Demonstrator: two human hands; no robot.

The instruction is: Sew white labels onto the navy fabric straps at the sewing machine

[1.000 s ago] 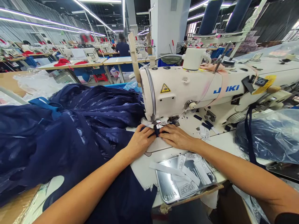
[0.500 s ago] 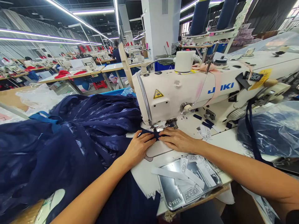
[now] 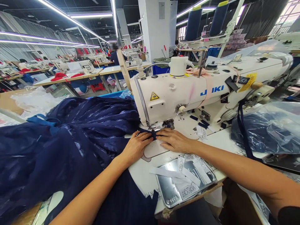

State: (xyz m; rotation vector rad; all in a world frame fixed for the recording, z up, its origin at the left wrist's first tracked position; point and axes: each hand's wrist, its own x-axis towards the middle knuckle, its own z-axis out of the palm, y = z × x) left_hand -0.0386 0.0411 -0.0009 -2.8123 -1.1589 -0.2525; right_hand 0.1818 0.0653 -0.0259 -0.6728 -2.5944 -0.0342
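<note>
Navy fabric (image 3: 93, 125) lies in a large gathered heap left of the sewing machine (image 3: 161, 100), and a narrow edge of it runs under the presser foot (image 3: 154, 127). My left hand (image 3: 137, 143) holds that edge down just left of the needle area, its fingers close together over the cloth. From the right, my right hand (image 3: 174, 139) grips the same edge, fingertips beside the presser foot and thumb set lower. The fingertips of both hands nearly meet. The needle and the cloth under the fingers are mostly hidden.
A shiny metal tray (image 3: 167, 187) holding white printed labels (image 3: 187, 190) sits at the table's front edge. Navy scraps (image 3: 203, 124) lie behind my right forearm. A clear plastic bag (image 3: 262, 125) with navy cloth is at the right. Thread cones (image 3: 193, 23) stand behind the machine.
The whole view has shifted slightly, so the machine and table appear a little farther left. Both hands stay on the fabric at the presser foot, with hardly any change in pose.
</note>
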